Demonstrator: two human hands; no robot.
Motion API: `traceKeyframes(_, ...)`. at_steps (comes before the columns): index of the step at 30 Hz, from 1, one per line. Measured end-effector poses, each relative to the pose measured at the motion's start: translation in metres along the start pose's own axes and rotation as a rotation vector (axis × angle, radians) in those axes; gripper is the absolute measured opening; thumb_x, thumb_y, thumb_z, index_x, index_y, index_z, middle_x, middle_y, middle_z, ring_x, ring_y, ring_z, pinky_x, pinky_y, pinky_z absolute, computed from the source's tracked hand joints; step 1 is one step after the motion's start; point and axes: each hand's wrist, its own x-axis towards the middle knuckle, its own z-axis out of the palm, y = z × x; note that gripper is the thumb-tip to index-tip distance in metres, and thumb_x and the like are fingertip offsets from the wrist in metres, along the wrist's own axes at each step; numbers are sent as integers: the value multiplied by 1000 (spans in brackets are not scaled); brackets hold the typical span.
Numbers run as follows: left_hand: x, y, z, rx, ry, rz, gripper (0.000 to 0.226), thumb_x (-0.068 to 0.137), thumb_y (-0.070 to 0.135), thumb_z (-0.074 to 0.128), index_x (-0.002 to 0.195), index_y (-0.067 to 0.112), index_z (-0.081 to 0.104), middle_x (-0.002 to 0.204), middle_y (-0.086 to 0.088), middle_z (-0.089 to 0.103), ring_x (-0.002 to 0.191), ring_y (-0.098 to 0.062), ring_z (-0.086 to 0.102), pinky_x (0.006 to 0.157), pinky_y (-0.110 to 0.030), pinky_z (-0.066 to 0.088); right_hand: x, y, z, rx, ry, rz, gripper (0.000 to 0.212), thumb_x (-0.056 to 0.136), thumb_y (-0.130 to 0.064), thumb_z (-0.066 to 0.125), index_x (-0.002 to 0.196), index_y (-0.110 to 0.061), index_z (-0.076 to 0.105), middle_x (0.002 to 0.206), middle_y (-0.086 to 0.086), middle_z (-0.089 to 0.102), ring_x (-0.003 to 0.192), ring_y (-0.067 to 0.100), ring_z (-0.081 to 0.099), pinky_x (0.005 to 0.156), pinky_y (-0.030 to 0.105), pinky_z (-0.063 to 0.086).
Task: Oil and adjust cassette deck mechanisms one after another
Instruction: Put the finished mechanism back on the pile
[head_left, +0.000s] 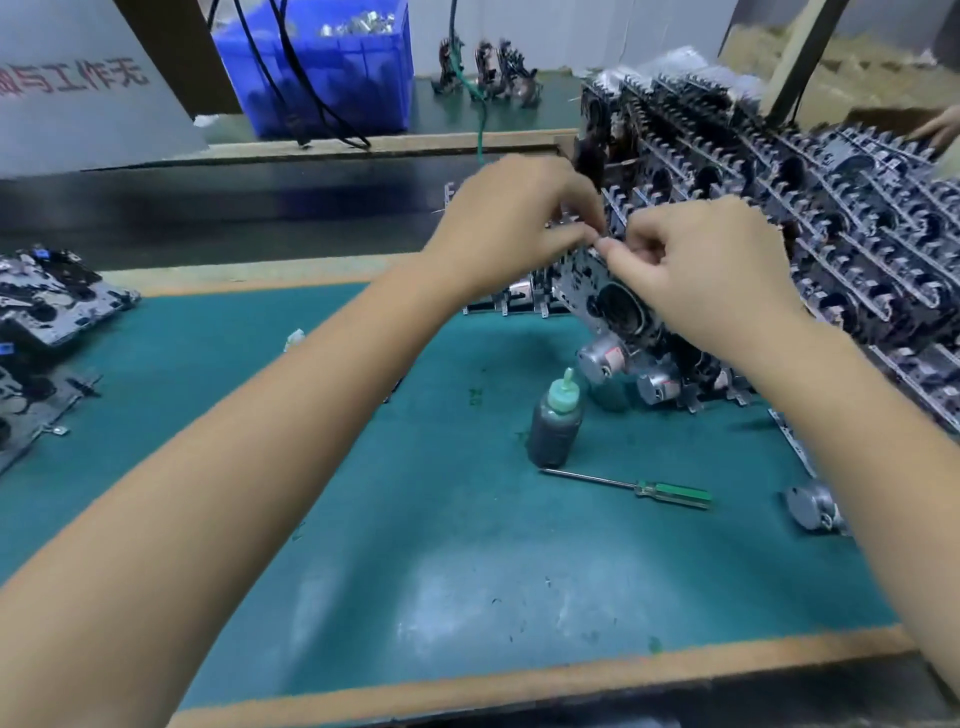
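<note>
Both hands work on one cassette mechanism (597, 291) held tilted at the front of the big stack of mechanisms (831, 234), above the green tabletop (363, 467). The left hand (514, 218) pinches its top edge; the right hand (711, 270) curls round its upper right side, so each grip is grasping it. The oil bottle (556, 421) stands upright just below, the screwdriver (628, 486) lying near it. A slip could drop the mechanism onto the bottle and tip it, or a tug might unsettle the stack.
</note>
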Motion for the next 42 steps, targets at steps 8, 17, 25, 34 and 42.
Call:
traceKeyframes(8,4,2,39,-66,-165,13,14,87,19,65,98,16,74,97,1,71,92,-16,62,80,-26,43,-22,7,27,-96,-65,156,48,90,-38,51,52,-19,30,51,-1,37,61,29,41,54,31,24)
traceKeyframes(17,16,14,59,-137,-126,8,17,88,11,62,102,13,72,103,0,70,94,-15,62,81,-22,41,-27,9,28,-184,-56,285,29,95,-36,48,77,-14,52,76,18,61,66,30,43,58,32,28)
traceKeyframes(25,-28,6,23,-156,7,28,20,85,15,56,100,12,69,92,5,59,90,-16,55,73,-24,34,-20,-48,-20,-270,-101,171,33,93,-46,46,102,-16,56,90,12,63,75,29,46,60,32,26)
traceKeyframes(34,-165,-17,-53,-280,253,-319,15,69,26,46,68,40,46,67,26,56,63,8,48,60,-4,33,-20,-179,1,5,-81,-199,18,93,-26,48,80,-24,36,73,-7,46,67,24,33,44,26,9)
traceKeyframes(42,-242,-113,-107,373,122,-702,20,80,10,62,99,8,68,94,-10,65,91,-33,57,73,-43,46,21,-280,103,250,-226,-436,20,95,-21,47,113,-16,55,115,3,60,107,25,55,65,30,30)
